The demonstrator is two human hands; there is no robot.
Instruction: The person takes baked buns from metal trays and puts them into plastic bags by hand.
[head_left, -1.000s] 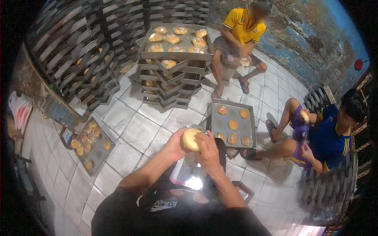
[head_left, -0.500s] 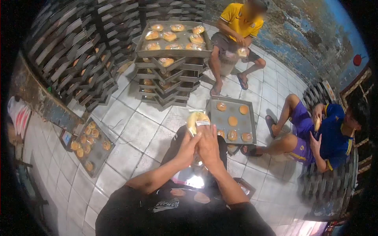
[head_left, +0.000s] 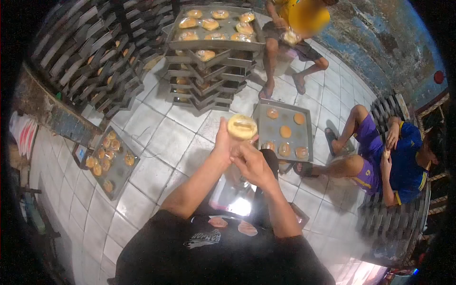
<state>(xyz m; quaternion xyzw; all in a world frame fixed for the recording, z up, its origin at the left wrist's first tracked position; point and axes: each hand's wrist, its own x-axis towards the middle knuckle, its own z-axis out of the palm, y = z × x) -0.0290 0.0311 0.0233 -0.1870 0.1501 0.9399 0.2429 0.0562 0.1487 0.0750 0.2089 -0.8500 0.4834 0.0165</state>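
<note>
A round, pale yellow bun [head_left: 242,127] stands upright in front of me, its flat face with a ring mark turned towards me. My left hand [head_left: 222,145] is closed around its left side and lower edge. Just below the bun, my right hand [head_left: 251,165] has its fingers pinched together against the left hand, on what looks like the gathered end of the bun's clear plastic wrapper. The fingers partly hide that end. On my lap lies a shiny clear plastic pack [head_left: 230,197].
To the right front, a metal tray [head_left: 308,142] holds several buns. Ahead rises a stack of trays [head_left: 216,46] with wrapped buns on top. Another tray [head_left: 118,178] of buns lies left on the tiles. Two people sit nearby, one in yellow [head_left: 292,14], one in blue [head_left: 408,161], each handling a bun.
The bun has turned, so its labelled side no longer shows. My right hand has moved down from the bun to below it, while my left hand keeps hold. My view has tilted slightly down.
</note>
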